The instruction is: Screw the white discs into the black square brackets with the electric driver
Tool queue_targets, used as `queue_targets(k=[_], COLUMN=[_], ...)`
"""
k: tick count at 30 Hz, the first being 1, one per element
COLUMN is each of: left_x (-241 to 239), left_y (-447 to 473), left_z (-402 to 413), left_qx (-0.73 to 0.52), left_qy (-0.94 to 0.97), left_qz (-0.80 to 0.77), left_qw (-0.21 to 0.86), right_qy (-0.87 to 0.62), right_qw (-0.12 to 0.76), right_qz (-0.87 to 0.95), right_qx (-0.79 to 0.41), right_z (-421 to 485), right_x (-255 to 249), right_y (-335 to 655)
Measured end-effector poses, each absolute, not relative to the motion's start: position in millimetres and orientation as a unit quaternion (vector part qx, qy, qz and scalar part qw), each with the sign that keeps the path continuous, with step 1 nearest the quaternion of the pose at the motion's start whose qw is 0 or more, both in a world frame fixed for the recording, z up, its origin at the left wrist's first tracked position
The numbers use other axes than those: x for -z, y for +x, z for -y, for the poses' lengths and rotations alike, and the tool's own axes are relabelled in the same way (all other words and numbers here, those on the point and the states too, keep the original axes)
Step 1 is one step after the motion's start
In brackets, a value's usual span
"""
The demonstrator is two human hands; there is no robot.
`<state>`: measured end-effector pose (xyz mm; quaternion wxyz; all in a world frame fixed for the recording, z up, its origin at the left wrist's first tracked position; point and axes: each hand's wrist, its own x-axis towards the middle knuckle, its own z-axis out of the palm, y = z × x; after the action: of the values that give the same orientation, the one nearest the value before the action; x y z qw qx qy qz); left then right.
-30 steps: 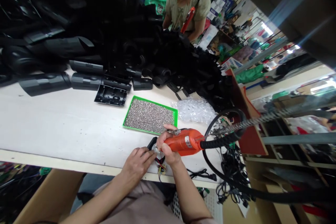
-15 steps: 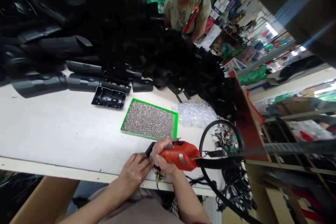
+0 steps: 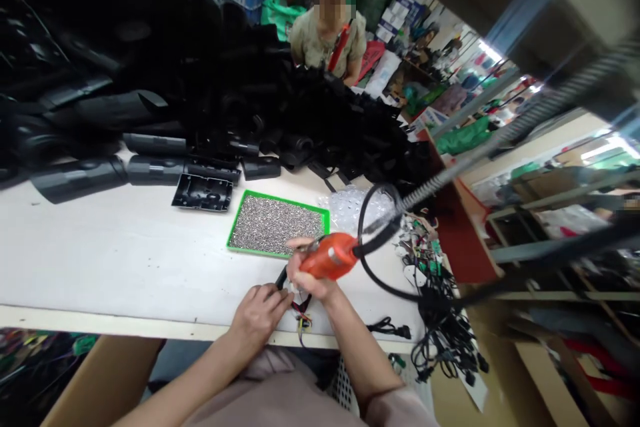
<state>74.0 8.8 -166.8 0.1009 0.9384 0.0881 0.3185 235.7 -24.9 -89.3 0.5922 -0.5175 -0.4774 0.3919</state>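
An orange electric screwdriver (image 3: 330, 256) is gripped in my right hand (image 3: 306, 273), its cable end pointing right and up. Close by, my left hand (image 3: 261, 312) closes its fingers on a small black plastic part (image 3: 282, 278), mostly covered by both hands. Something pale shows between the hands, and thin coloured wires (image 3: 301, 317) with a little yellow piece hang toward the table edge. The screwdriver's tip is hidden behind my right hand. Just beyond the hands lies a green tray (image 3: 327, 220) full of small metal screws (image 3: 275, 221).
Black plastic housings (image 3: 155, 170) are heaped across the back; one half-shell (image 3: 203, 192) lies open side up. Clear plastic pieces (image 3: 350, 207) sit right of the tray. Black cables (image 3: 440, 340) pile at right. A coil spring (image 3: 460, 163) and cord hang above. A person (image 3: 327, 40) is opposite.
The screwdriver has lifted and tilted, its cable end rising and moving left. My right hand has moved up slightly; the left stays at the part. The hanging spring now crosses the right side.
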Motion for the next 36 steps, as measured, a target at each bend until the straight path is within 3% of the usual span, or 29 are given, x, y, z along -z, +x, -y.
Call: queue_targets(k=[5,8,11,13,20,22,25,32,36], left_x=[157,153,153,156,157,155,155,143,121], left_y=[68,66,74,82,99,99,96,89,100], left_z=[-4,-16,-35,-45,-51,-50,-50,-38,-14], left_qx=[-0.311,-0.301,-0.222,-0.161,-0.111,-0.112,-0.119,-0.166,-0.251], left_qy=[0.931,0.906,0.906,0.915,0.921,0.922,0.921,0.905,0.850], left_qz=[-0.129,-0.184,-0.184,-0.154,-0.166,-0.173,-0.179,-0.184,-0.231], left_qw=[0.137,0.234,0.311,0.336,0.334,0.328,0.323,0.345,0.402], right_qy=[-0.578,-0.744,-0.841,-0.856,-0.844,-0.830,-0.819,-0.586,-0.520], right_qw=[0.638,0.520,0.325,0.242,0.202,0.222,0.329,0.712,0.753], right_qz=[0.462,0.400,0.391,0.413,0.486,0.504,0.464,0.137,0.048], right_qx=[-0.214,-0.129,-0.183,-0.194,-0.107,-0.086,-0.078,-0.362,-0.400], right_z=[53,82,92,89,81,86,92,87,91], right_x=[50,55,77,92,110,109,108,121,132], right_y=[264,263,242,225,209,214,221,226,218])
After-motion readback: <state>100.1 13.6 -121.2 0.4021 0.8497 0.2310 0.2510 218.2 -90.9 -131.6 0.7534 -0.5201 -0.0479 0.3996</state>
